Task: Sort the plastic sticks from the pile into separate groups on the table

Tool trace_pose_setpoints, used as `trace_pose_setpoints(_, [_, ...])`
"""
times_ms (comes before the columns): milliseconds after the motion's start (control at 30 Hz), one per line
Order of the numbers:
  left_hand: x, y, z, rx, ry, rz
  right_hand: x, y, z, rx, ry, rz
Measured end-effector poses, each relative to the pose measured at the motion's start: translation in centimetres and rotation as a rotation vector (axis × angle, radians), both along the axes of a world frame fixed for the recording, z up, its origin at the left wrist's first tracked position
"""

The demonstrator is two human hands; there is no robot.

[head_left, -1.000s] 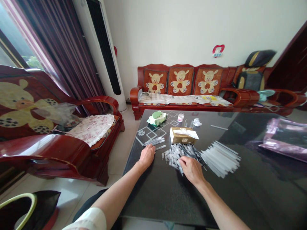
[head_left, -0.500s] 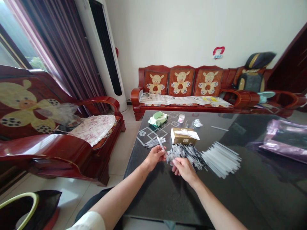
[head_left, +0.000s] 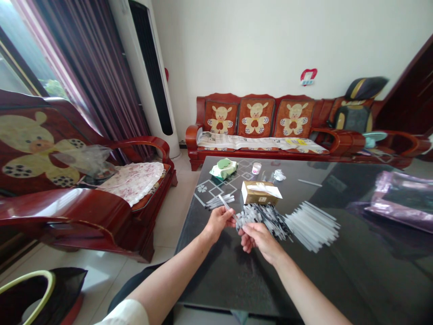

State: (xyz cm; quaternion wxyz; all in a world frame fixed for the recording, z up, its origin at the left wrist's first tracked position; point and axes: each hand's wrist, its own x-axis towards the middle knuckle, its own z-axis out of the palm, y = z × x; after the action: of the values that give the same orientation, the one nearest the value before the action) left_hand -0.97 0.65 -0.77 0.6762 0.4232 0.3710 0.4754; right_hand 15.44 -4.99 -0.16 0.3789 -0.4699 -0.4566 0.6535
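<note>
Two hands [head_left: 217, 222], apparently one tube [head_left: 223, 201]

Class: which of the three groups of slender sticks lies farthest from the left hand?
The rightmost, translucent white, roughly parallel sticks; the jumbled black-and-white heap and small grey-white bundle lie closer to the left hand.

Purple curtain [head_left: 91, 67], red wooden sofa [head_left: 192, 136]

Tissue box [head_left: 257, 195], apparent obstacle beyond pile [head_left: 267, 220]
</note>
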Motion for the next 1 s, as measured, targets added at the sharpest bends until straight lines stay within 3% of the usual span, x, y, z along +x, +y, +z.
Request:
trace_pose_setpoints(233, [-0.01,-0.20,0.01,-0.024,-0.008,0.026,-0.23,0.05,0.11,0.081,-0.121,-0.140])
trace_pose_setpoints(433, [-0.32,-0.17,0.49,0.000,-0.018,0.033,-0.62,-0.16,0.14,0.017,-0.056,-0.064])
trace_pose_setpoints(667, [-0.11,-0.20,0.49,-0.009,-0.011,0.031,-0.29,0.07,0.25,0.049,-0.064,-0.163])
trace_pose_setpoints(800, [-0.11,-0.25,0.49,-0.011,-0.015,0.032,-0.41,0.10,0.15,-0.007,-0.036,-0.111])
trace_pose_setpoints(1000, [-0.19,-0.21,0.35,-0.008,-0.010,0.030,-0.35,0.15,0.05,0.049,-0.031,-0.152])
